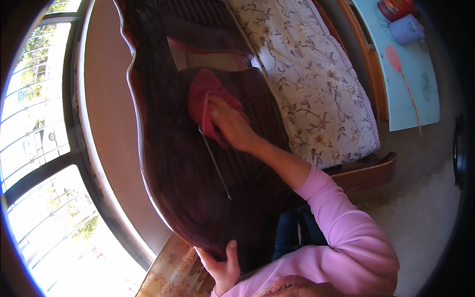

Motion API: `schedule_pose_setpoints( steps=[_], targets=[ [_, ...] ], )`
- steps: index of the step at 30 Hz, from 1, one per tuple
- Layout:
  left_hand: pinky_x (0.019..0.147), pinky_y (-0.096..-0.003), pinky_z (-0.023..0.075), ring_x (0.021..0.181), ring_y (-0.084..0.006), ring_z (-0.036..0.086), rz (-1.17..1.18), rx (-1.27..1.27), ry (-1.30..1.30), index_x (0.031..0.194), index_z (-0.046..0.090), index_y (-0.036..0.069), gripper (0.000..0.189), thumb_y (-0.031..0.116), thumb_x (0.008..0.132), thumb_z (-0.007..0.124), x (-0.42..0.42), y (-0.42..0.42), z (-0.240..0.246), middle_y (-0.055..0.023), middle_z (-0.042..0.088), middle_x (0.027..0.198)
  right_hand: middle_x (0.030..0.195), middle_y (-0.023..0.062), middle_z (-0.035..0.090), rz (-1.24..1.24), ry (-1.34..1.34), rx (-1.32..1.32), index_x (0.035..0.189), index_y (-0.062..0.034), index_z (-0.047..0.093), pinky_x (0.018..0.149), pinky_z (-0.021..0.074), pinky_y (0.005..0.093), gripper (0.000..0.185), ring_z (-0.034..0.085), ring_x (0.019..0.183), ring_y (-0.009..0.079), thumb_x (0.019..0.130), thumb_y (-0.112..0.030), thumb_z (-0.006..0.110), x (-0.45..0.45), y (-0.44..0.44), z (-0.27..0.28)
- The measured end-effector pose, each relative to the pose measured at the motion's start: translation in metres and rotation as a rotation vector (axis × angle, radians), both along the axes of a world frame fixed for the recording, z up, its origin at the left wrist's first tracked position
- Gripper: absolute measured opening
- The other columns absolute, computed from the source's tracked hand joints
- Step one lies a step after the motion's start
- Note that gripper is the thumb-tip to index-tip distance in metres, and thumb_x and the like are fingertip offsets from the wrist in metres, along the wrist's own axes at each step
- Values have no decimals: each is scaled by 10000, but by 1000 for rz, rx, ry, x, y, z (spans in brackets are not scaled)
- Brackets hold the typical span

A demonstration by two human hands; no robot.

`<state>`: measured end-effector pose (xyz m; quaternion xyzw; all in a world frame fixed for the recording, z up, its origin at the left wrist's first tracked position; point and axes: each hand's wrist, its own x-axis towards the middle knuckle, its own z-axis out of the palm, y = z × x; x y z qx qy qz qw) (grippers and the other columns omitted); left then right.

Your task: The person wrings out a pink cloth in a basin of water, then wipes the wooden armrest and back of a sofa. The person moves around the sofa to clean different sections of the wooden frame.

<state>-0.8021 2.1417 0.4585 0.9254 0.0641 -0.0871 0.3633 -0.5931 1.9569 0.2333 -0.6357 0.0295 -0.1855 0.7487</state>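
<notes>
A crumpled red cloth (205, 98) is pressed against the dark, glossy carved wooden backrest (182, 174) of a sofa. My right hand (232, 122) holds it down with the fingers spread over it, just below a cut-out opening (215, 59) in the wood. My left hand (222, 265) grips the near lower end of the backrest, thumb on top and fingers hidden behind the edge. From under the cloth a thin pale line (215, 163) runs down the wood; whether it is a rod or a seam I cannot tell.
A floral seat cover (315, 81) lies along the sofa, above a wooden base rail (365, 172). At right, a pale blue tabletop (404, 107) bears a red container (397, 9), a lavender cup (406, 29) and a pink fly swatter (394, 58). Barred windows (37, 96) line the left.
</notes>
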Motion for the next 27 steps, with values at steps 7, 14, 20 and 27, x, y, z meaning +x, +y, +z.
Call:
schedule_pose_setpoints(
  steps=[7, 14, 20, 27],
  targets=[
    [1156, -405, 320, 1377, -301, 433, 1, 50, 30, 1560, 240, -66, 952, 133, 841, 831, 3, -1, 0, -219, 439, 1492, 1580, 205, 401, -377, 232, -612, 1549, -15, 379, 1212, 297, 412, 583, 369, 1487, 306, 1022, -205, 539, 32, -30, -131],
    [1165, -412, 308, 1390, -306, 423, 9, 72, 3, 1559, 237, -74, 976, 150, 829, 845, -2, 3, -2, -230, 431, 1502, 1604, 219, 370, -195, -143, 113, 1542, 12, 380, 1241, 236, 461, 632, 305, 1514, 383, 973, -194, 562, 28, 30, -36],
    [1213, -400, 238, 1460, -304, 366, 119, 43, 71, 1606, 245, -9, 996, 156, 803, 810, -1, -4, 3, -205, 395, 1581, 1592, 224, 382, -247, -78, -22, 1495, 19, 446, 1244, 244, 412, 566, 334, 1497, 360, 959, -133, 548, 68, -9, -92],
    [1216, -393, 236, 1463, -297, 369, 118, 26, 26, 1609, 252, 4, 973, 129, 812, 796, 4, -10, -4, -198, 404, 1581, 1627, 193, 326, -326, 26, 65, 1556, 12, 340, 1256, 206, 384, 646, 292, 1518, 305, 958, -131, 539, 36, -8, -187]
  ],
)
